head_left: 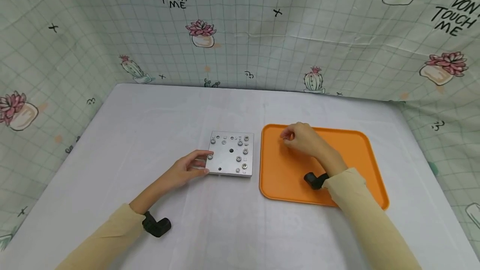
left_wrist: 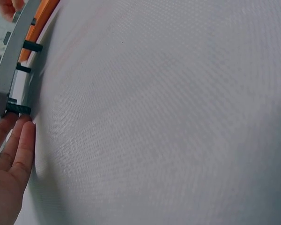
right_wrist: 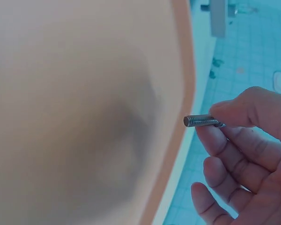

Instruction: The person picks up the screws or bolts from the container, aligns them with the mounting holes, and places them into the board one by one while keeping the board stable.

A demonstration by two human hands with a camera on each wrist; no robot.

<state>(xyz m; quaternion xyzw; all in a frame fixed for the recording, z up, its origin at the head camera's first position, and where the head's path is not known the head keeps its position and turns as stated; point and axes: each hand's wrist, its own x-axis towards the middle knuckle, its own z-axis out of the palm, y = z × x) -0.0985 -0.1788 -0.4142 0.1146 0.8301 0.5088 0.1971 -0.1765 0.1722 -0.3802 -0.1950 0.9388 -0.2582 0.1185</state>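
Note:
My left hand [head_left: 187, 169] grips the left edge of a square silver metal plate [head_left: 225, 159]. Several round screw heads and some bare holes show on its top face. In the left wrist view, threaded screw shanks [left_wrist: 19, 108] stick out under the plate, which is raised off the table, and fingertips reach below its edge. Over the orange tray, my right hand [head_left: 303, 138] pinches a screw between thumb and fingers. The right wrist view shows this threaded screw [right_wrist: 199, 121] with its shank end pointing away from the hand; its head is mostly hidden by the fingers.
The orange tray [head_left: 360, 170] lies right of the plate on a white-covered table [head_left: 168, 111]. Behind and at both sides hangs a patterned cloth [head_left: 240, 24]. Each wrist wears a black camera mount, the left one [head_left: 156, 225] close above the table.

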